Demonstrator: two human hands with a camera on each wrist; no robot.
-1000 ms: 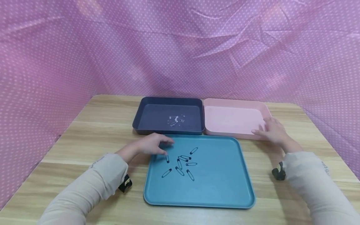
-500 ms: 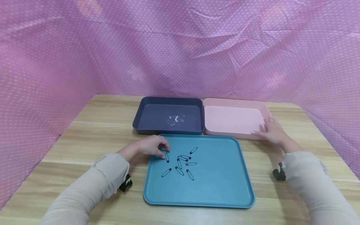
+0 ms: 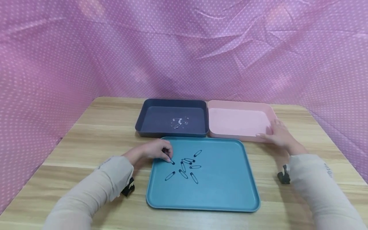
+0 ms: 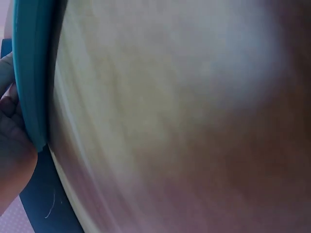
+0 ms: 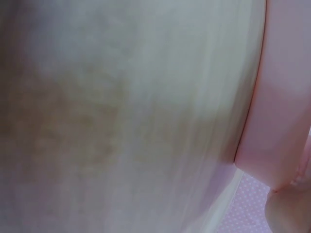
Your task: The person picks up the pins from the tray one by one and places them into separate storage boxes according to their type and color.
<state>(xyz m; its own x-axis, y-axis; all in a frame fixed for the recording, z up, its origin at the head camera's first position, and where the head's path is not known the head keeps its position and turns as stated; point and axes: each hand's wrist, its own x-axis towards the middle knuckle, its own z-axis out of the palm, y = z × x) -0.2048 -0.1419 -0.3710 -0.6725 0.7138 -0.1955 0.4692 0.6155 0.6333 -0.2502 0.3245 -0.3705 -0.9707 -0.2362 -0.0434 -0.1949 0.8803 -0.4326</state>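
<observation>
My left hand reaches over the left rim of the teal tray, thumb and forefinger pinching a black-headed safety pin. Only the pin's dark end shows below the fingertips. Several more black safety pins lie scattered on the left half of that tray. My right hand rests at the front right corner of the pink tray, fingers relaxed over its rim. In the left wrist view the hand is partly hidden by the teal rim; the right wrist view shows part of the other hand.
Behind the teal tray stands a dark blue tray, side by side with the pink one. Several silvery safety pins lie in it. All trays sit on a wooden table, with a pink dotted cloth hanging behind.
My left hand has come down from above the tray's upper left corner; its fingers have closed on the nearest pin and tilted it. The right hand stays almost where it was.
</observation>
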